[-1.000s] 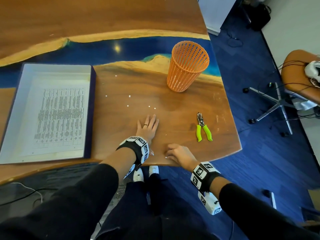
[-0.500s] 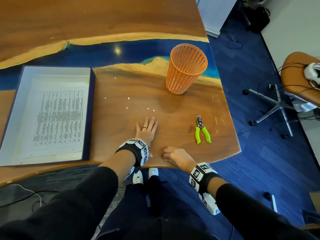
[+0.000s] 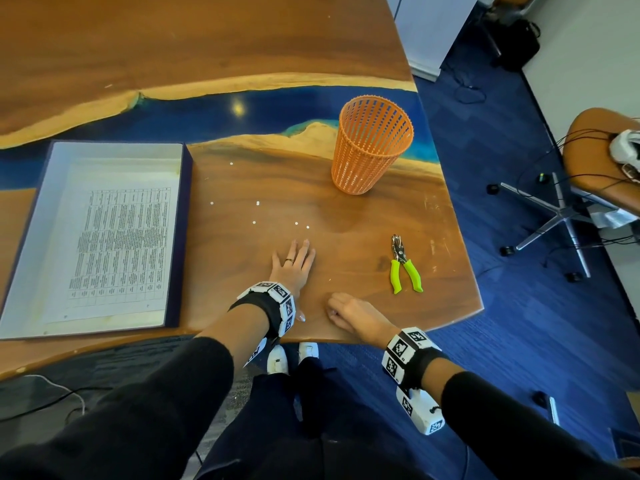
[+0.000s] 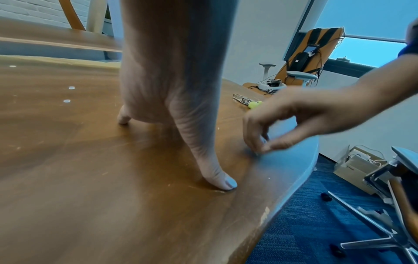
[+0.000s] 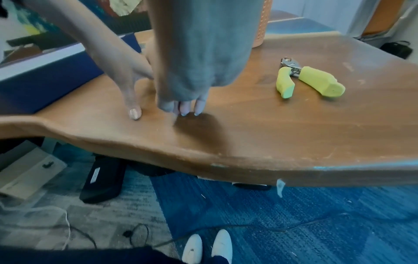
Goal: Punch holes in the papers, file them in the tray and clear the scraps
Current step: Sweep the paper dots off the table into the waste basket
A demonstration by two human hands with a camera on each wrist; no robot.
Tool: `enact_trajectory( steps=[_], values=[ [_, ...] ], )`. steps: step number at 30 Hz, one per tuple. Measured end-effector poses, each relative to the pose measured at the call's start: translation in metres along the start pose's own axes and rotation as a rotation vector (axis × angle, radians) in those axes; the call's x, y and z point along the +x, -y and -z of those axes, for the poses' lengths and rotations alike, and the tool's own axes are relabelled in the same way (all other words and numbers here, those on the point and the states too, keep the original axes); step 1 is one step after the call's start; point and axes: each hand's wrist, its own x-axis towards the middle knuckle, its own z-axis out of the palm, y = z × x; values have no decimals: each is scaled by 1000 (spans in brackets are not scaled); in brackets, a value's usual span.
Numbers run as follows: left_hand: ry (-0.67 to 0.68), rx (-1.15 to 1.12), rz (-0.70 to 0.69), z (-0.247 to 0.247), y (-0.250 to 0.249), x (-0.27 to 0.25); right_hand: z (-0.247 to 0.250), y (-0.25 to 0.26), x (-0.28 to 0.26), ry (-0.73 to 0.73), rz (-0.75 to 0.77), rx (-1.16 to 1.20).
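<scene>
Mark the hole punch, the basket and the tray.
hole punch (image 3: 412, 273): head view, right green handle.
basket (image 3: 367, 161): head view, orange slatted side wall.
tray (image 3: 121, 150): head view, far white inner wall.

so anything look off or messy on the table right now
Yes: small white paper dots lie scattered on the wooden table between the tray and the orange basket, not yet cleared. Nothing looks damaged or tipped.

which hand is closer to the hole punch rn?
Right. The right hand sits near the table's front edge, just left of the hole punch and nearer the person. The left hand lies flat further left, apart from it.
</scene>
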Motion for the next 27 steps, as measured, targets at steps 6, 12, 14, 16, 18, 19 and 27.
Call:
enact_trajectory(
  steps=[6,12,14,16,18,19,27],
  values=[
    [-61,27,-17,17,5,4,81,-14,27,-343,-52,30],
    [-109,20,-23,32,12,8,205,-31,64,-677,-24,26],
    [-100,17,-24,32,15,9,234,-35,75,-727,-35,23],
    [-88,5,-22,31,20,8,254,-41,86,-758,-72,37],
    [-72,-4,-19,28,24,7,267,-48,94,-787,-117,61],
    [-69,-12,-20,26,27,7,272,-51,98,-793,-137,70],
    [-88,-63,-44,15,30,3,289,-84,121,-668,-267,-1]
  ],
)
